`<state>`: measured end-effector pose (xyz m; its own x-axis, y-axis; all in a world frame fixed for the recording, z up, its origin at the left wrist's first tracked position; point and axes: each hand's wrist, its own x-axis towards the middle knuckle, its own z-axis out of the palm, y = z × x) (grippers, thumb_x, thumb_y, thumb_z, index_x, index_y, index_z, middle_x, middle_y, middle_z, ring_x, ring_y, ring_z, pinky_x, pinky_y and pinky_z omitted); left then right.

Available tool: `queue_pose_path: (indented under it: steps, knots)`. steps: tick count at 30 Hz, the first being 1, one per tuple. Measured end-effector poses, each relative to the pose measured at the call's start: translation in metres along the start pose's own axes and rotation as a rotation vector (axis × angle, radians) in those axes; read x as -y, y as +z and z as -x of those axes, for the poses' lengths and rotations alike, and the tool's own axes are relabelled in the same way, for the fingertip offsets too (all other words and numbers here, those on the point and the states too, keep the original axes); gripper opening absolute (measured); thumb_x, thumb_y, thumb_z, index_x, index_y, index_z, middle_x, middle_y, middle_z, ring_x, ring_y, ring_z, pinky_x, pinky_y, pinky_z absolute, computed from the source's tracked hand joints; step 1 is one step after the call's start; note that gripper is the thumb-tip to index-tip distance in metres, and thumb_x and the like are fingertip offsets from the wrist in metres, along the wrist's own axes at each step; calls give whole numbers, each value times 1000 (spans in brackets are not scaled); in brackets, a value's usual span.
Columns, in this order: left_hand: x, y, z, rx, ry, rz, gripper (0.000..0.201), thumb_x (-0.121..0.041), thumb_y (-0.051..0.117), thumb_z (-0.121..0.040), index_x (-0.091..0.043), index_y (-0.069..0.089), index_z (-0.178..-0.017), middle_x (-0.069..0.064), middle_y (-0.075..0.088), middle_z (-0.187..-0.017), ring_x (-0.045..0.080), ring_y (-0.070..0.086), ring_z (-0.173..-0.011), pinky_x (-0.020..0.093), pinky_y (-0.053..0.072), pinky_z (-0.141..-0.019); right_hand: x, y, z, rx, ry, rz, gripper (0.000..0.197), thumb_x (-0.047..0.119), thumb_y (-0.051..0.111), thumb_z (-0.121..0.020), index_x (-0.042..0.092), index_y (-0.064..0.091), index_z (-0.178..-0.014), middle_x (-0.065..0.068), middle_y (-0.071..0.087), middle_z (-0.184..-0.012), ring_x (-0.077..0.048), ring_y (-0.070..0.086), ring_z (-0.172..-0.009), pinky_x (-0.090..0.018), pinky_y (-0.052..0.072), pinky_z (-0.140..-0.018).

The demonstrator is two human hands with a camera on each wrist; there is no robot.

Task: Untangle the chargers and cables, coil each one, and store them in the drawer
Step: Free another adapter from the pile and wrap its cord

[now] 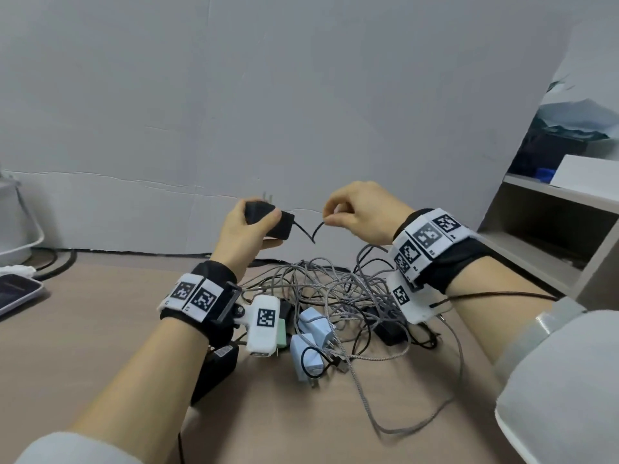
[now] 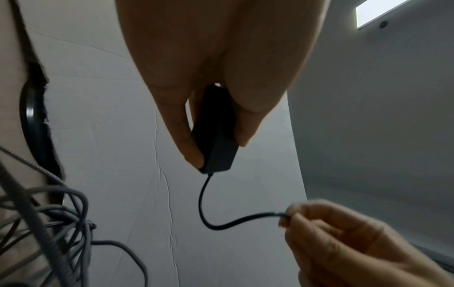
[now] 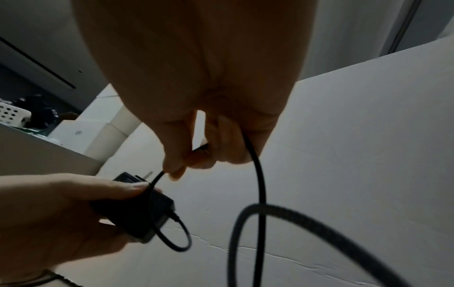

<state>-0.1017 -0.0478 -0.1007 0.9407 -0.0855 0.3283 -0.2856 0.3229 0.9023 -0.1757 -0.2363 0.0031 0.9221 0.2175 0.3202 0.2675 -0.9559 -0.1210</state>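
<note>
My left hand (image 1: 249,226) grips a black charger block (image 1: 273,220) raised above the table, prongs pointing up; the same block (image 2: 216,134) shows between thumb and fingers in the left wrist view. A thin black cable (image 1: 310,231) runs from the block in a short dip to my right hand (image 1: 355,212), which pinches it between thumb and forefinger. In the right wrist view the cable (image 3: 258,174) passes through the right hand and hangs in a loop below. Under both hands lies a tangle of grey braided cables (image 1: 338,289) with pale blue chargers (image 1: 313,343).
A black adapter (image 1: 217,366) lies under my left forearm. A phone (image 1: 16,291) lies at the table's left edge. A grey shelf unit (image 1: 552,236) stands at the right. A grey board wall (image 1: 268,112) closes the back of the wooden table (image 1: 100,313).
</note>
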Motion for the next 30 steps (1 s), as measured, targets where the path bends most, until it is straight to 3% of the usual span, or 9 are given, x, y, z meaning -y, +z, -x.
queue_pose_path:
  steps: [4,7,11,17,19,22,24,27,30]
  knots:
    - [0,9,14,161,-11,13,35,-11,63,-98,-9,52,-131,15,57,-123,34,69,-107,40,62,-80,11,6,-6,-26,-21,-86,7,28,69,-95,24,72,-89,14,60,-76,-3,55,-72,-16,38,-63]
    - [-2,16,20,201,-73,76,31,-19,56,-102,0,53,-126,22,60,-122,36,68,-109,40,62,-78,15,11,-11,-66,-22,-88,9,27,69,-94,21,74,-89,9,63,-78,-8,57,-76,-16,39,-64]
    - [-7,21,25,268,-126,128,42,-34,55,-102,3,56,-123,23,65,-117,35,71,-105,39,61,-81,19,13,-10,-79,-34,-109,13,23,69,-92,14,77,-92,3,70,-82,-12,61,-80,-18,44,-70]
    - [-8,13,22,324,-88,42,45,-6,65,-95,2,47,-135,25,60,-125,33,73,-100,38,62,-77,17,11,-6,-70,-24,-131,7,23,71,-91,18,77,-94,8,66,-77,-1,56,-70,-11,38,-62]
    - [-10,8,19,289,-91,34,43,-4,64,-95,0,47,-135,20,61,-120,30,74,-94,36,62,-74,13,11,-5,-57,-2,-75,9,21,69,-91,19,74,-99,10,62,-77,-7,55,-73,-12,37,-62]
    - [-14,-5,14,316,-99,-22,34,-8,61,-98,1,53,-129,17,65,-112,24,74,-87,30,61,-72,3,10,-4,-33,41,12,14,17,61,-95,13,72,-103,1,70,-88,-19,61,-88,-22,41,-74]
    - [-16,-12,13,388,-113,-55,31,-12,60,-99,3,56,-126,17,65,-112,23,70,-92,31,59,-78,-5,10,-4,-96,101,-33,12,20,58,-99,14,69,-99,-3,74,-90,-21,63,-88,-26,44,-77]
    - [-20,-15,15,506,-128,-24,39,-18,62,-92,5,59,-123,19,66,-110,32,61,-101,50,47,-100,-14,11,-7,-252,158,-155,11,22,58,-100,19,62,-90,1,75,-81,-18,63,-78,-29,49,-73]
    - [-22,-14,17,585,-126,40,36,-13,58,-96,7,57,-127,21,65,-113,36,62,-104,54,46,-103,-15,11,-9,-309,178,-259,15,23,60,-98,18,66,-85,4,73,-71,-11,66,-72,-24,47,-67]
